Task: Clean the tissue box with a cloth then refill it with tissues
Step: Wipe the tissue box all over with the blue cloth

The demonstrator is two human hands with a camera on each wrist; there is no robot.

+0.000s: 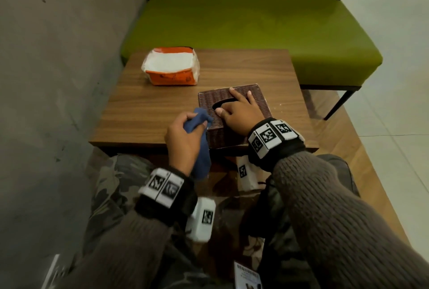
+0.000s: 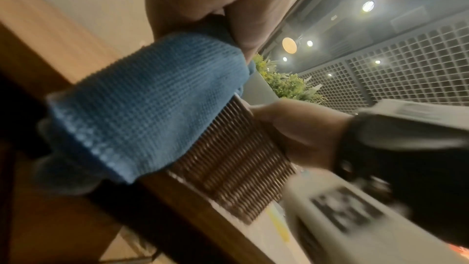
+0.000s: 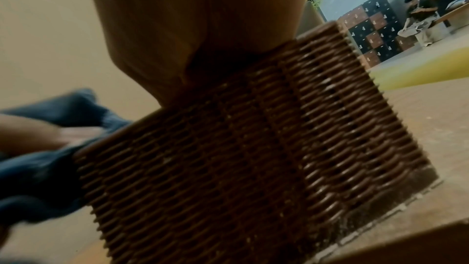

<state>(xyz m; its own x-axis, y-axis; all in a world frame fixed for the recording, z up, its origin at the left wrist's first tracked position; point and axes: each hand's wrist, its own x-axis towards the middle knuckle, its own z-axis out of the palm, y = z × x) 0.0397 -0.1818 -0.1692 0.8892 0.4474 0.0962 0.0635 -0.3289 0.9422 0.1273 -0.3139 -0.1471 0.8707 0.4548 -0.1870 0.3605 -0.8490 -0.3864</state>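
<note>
Box: brown wicker, at the bench's near right edge. Right hand: flat on its top, fingers spread. Left hand: fingers gripping a blue cloth against the box's left side. Tissue pack: orange, opened, far left.

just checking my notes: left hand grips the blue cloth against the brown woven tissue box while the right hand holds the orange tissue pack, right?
Not quite. The right hand rests on top of the brown woven tissue box, steadying it; the orange tissue pack lies untouched farther back on the wooden table. The head view shows this. The left hand does grip the blue cloth at the box.
</note>
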